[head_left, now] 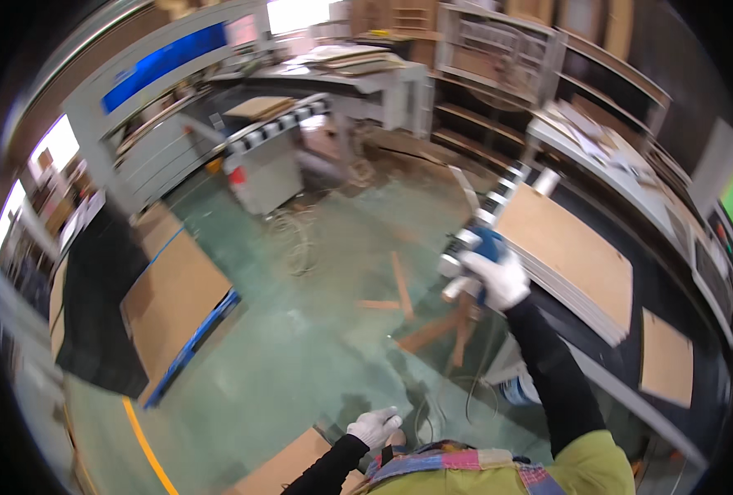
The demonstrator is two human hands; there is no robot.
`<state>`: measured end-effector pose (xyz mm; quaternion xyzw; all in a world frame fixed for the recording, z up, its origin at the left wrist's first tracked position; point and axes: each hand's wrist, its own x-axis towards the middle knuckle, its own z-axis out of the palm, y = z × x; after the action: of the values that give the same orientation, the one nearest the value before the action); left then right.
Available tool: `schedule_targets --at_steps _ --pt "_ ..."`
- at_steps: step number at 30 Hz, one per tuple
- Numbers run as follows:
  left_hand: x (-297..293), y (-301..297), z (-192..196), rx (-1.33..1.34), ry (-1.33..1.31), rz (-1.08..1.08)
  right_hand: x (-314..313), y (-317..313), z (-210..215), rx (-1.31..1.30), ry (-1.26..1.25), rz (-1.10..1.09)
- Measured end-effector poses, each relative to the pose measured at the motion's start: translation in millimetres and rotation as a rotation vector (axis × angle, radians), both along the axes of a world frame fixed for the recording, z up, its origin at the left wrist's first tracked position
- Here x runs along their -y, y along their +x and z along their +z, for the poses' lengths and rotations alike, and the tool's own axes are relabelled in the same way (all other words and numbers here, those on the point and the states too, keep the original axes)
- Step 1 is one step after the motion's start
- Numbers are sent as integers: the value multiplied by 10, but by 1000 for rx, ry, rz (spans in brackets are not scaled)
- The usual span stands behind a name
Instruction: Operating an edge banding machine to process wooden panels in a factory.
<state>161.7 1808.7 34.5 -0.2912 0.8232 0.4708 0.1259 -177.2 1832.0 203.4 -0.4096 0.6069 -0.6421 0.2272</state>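
Note:
My right hand [505,282], in a white glove, reaches forward to the near left end of the machine bed on the right. Its fingers are closed round a blue hand-sized object [488,244], whose exact kind is blurred. Right beside it lies a stack of tan boards [568,247] with pale edges. White rollers [498,200] line the bed's end next to the blue object. My left hand [374,427], also gloved, hangs low by my waist with fingers loosely bent and slightly apart. Nothing shows in it.
A single board [667,356] lies further along the black bed. Brown strips [401,285] and loose strapping are on the green floor. Left stands a blue pallet [193,351] with brown sheets [176,289]. A white bucket [517,389] sits below the bed. A grey roller machine [267,173] stands ahead.

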Motion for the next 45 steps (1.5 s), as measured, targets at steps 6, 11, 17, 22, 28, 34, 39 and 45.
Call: schedule_targets --at_steps 6,11,17,22,28,34,39,45 --pt "-201 -769 192 -82 11 -134 -14 34 -491 -774 425 -162" --pt "-631 -1443 310 -178 67 -266 -1323 -345 -381 -795 250 -224" --pt "-1634 -2418 530 -455 115 -361 -4539 -1602 -456 -500 389 -1341" --pt "-3041 -3649 893 -859 -115 -519 -6950 -2465 -717 -192 964 -1931" --pt "-4103 -4703 891 -747 -496 -589 -7985 -2730 -776 -187 1376 -1708" --pt "-4271 -4417 845 -689 -552 -525 -8162 -1766 -821 -470 1453 -1585" --pt "-3917 -3692 951 -737 -526 -546 -8489 -660 -980 175 899 -1512" --pt "-3828 -3428 870 -345 238 -160 -8244 -281 -747 296 893 -1232"
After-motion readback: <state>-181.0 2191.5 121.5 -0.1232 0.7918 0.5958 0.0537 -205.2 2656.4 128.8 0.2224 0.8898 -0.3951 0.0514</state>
